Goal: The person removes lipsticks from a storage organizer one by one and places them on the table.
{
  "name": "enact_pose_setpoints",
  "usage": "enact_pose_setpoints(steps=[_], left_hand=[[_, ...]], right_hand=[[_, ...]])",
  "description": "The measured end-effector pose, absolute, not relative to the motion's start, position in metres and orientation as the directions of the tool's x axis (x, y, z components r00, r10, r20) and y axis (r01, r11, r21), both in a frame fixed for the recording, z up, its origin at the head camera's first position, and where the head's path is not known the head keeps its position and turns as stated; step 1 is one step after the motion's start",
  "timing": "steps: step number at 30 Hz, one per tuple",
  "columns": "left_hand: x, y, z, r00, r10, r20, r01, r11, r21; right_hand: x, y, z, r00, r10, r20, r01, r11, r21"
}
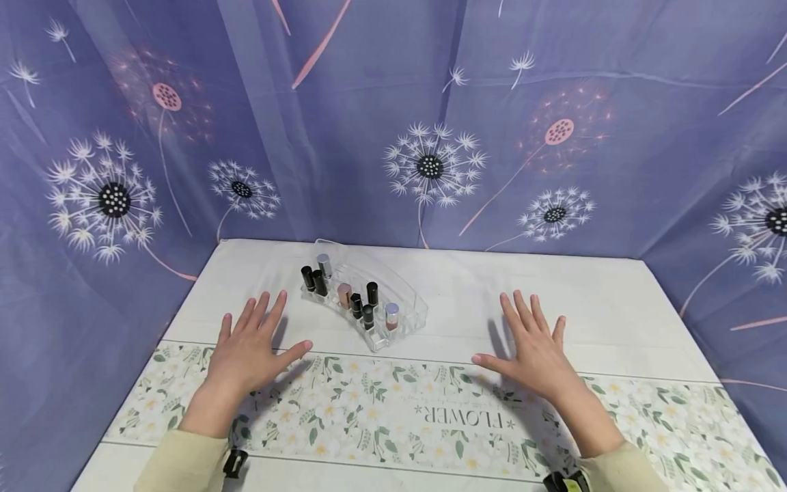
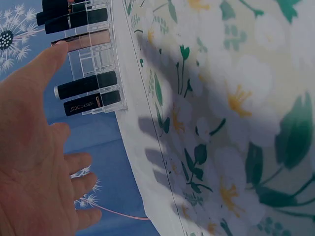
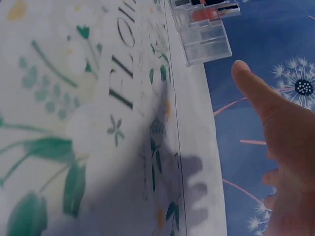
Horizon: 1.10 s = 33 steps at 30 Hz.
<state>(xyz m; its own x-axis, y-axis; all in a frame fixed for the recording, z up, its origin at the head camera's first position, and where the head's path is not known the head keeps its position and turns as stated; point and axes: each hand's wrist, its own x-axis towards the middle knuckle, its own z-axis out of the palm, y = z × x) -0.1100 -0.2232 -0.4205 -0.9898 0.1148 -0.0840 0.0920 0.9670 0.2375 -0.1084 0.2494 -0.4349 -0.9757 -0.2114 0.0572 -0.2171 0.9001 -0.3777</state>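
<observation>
A clear curved plastic organizer (image 1: 418, 316) stands on the table, left of centre, with several lipstick tubes in its front slots. Some tubes are black, like the black lipstick (image 1: 372, 294); one has a lilac cap (image 1: 392, 311) and another a pinkish cap (image 1: 345, 295). My left hand (image 1: 246, 352) is spread over the table to the organizer's left, palm down, holding nothing. To the right of the organizer, my right hand (image 1: 535, 352) is spread the same way, with nothing in it. In the left wrist view the thumb (image 2: 54, 56) overlaps the lipsticks.
The white table (image 1: 553, 307) carries a floral printed band (image 1: 369, 417) with the word FLOWER upside down. Blue-purple curtains (image 1: 344, 137) with dandelion prints enclose the back and both sides. Dark wrist straps (image 1: 235, 463) show near the sleeves.
</observation>
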Motion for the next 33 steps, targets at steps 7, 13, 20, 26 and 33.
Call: enact_pose_setpoints(steps=[7,13,20,26,33], left_hand=[[-0.111,-0.225,-0.417,-0.988,0.129,-0.087,0.107,0.970,0.220],[-0.112,-0.229,-0.413,-0.985,0.145,-0.091,0.122,0.968,0.218],[-0.115,-0.231,-0.410,-0.981,0.173,-0.085,0.150,0.963,0.224],[-0.116,-0.230,-0.408,-0.978,0.194,-0.074,0.175,0.962,0.207],[-0.116,-0.229,-0.407,-0.976,0.204,-0.077,0.184,0.961,0.205]], right_hand=[[-0.114,0.238,-0.435,-0.968,-0.236,0.081,-0.247,0.868,-0.431],[-0.119,0.227,-0.438,-0.960,-0.256,0.115,-0.279,0.826,-0.490],[-0.125,0.208,-0.440,-0.953,-0.277,0.125,-0.297,0.767,-0.569],[-0.127,0.185,-0.445,-0.950,-0.294,0.101,-0.288,0.707,-0.646],[-0.128,0.164,-0.448,-0.959,-0.276,0.057,-0.237,0.679,-0.694]])
